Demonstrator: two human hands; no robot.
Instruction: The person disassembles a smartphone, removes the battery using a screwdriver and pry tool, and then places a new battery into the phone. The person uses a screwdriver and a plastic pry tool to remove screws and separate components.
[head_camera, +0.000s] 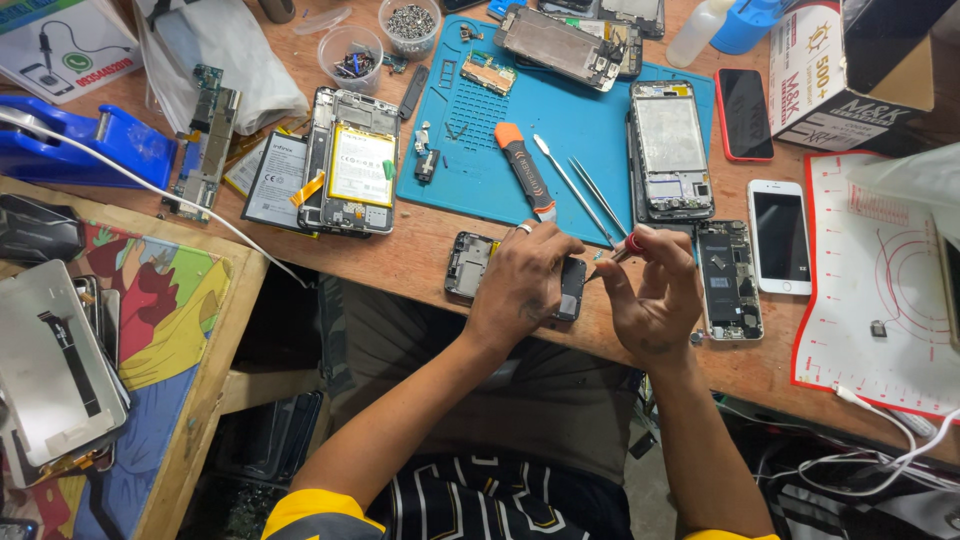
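The left hand (520, 275) steadies the opened phone (470, 265) on the surface (420, 245); the right hand (650, 295) grips a red-tipped screwdriver (628, 246), apparently for unscrewing, which needs careful tip alignment.

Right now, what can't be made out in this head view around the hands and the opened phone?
- Opened phone: its middle is covered by the left hand.
- Red-handled tool in the right hand: its tip is too small and blurred to identify.
- Contact between tool tip and phone: hidden by the fingers.
- Cardboard box: cut off by the top edge.

Left hand (520, 275) on opened phone (470, 265), right hand (655, 295) gripping screwdriver (628, 246).
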